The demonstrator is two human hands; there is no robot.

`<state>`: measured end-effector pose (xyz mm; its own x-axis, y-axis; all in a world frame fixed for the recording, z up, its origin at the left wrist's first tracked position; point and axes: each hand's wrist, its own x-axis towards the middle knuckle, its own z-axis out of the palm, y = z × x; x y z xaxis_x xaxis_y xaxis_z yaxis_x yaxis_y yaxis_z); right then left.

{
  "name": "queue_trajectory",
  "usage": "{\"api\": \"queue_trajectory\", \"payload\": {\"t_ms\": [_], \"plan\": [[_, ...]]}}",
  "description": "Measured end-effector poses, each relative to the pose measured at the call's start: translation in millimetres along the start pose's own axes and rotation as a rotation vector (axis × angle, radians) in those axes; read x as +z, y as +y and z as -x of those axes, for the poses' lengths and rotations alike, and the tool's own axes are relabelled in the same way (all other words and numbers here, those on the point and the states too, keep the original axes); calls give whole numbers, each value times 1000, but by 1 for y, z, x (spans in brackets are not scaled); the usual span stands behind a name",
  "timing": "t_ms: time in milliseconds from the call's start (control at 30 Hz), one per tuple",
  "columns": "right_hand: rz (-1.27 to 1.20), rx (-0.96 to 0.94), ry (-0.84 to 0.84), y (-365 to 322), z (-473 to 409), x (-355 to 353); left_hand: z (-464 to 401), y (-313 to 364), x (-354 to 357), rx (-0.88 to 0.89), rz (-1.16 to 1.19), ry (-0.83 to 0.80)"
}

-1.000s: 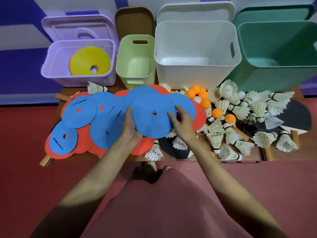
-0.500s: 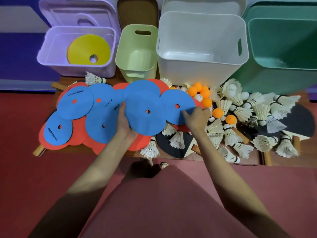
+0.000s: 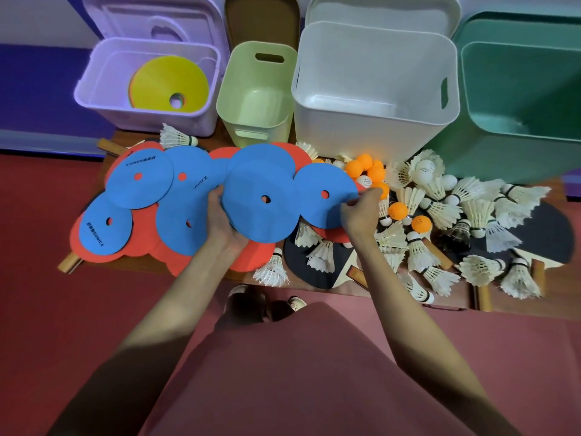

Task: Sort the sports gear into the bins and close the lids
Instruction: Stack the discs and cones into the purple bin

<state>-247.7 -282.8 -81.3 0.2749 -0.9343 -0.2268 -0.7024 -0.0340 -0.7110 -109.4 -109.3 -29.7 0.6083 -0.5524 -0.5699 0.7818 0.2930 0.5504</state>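
Several blue and red flat discs (image 3: 140,180) overlap on the low wooden table (image 3: 518,305). My left hand (image 3: 220,221) grips the left edge of a large blue disc (image 3: 261,202). My right hand (image 3: 361,212) pinches the right edge of a second blue disc (image 3: 323,196) that lies beside and partly under the first. To the right lie orange balls (image 3: 364,168), white shuttlecocks (image 3: 440,209) and black paddles (image 3: 544,237). Four open bins stand behind: purple (image 3: 94,89) holding a yellow disc (image 3: 169,83), light green (image 3: 257,96), white (image 3: 371,127) and teal (image 3: 518,121).
Each bin's lid leans upright behind it against the wall: purple lid (image 3: 157,23), brown lid (image 3: 261,20), white lid (image 3: 383,11). Red floor surrounds the table. My feet (image 3: 267,303) show below the table's front edge. A paddle handle (image 3: 70,262) juts off the left corner.
My right hand moved right from the central disc's edge to the right-hand blue disc and took hold of its rim. My left hand kept its grip. The view shifted closer.
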Motion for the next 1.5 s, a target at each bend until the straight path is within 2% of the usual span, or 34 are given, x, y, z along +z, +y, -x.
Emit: {"api": "queue_trajectory", "payload": {"t_ms": [133,267,433,567,733,833,933,1000,1100,1167,1333,1433,1500], "plan": [[101,-22,-1,1,2,-2,-6,7,-3,2,-6,18],[269,89,-100,-9,1,3,-7,15,-3,-20,-9,22],[402,245,-87,-29,-4,16,-5,29,-4,-25,-50,41],[187,316,21,-32,-5,9,-7,39,-8,-32,-78,17],[-5,80,21,-35,15,-20,-16,54,-19,-28,-123,-3],[-103,-92,134,-48,38,-24,-21,63,-25,-22,-141,-41],[-327,-175,232,-64,60,-14,-23,70,-29,-17,-148,-71],[-484,-183,189,-75,70,0,-26,74,-33,-30,-147,-76],[-608,-148,5,-91,82,34,-30,80,-41,-56,-141,-82],[-552,-166,-73,-100,94,59,-31,83,-49,-83,-158,-85],[-237,-329,-179,-106,113,108,-28,97,-76,-177,-92,-96],[-71,-362,-221,-105,111,125,-30,106,-90,-118,-128,-74],[-24,-320,-241,-105,106,129,-34,113,-96,-79,-138,-53]]}}
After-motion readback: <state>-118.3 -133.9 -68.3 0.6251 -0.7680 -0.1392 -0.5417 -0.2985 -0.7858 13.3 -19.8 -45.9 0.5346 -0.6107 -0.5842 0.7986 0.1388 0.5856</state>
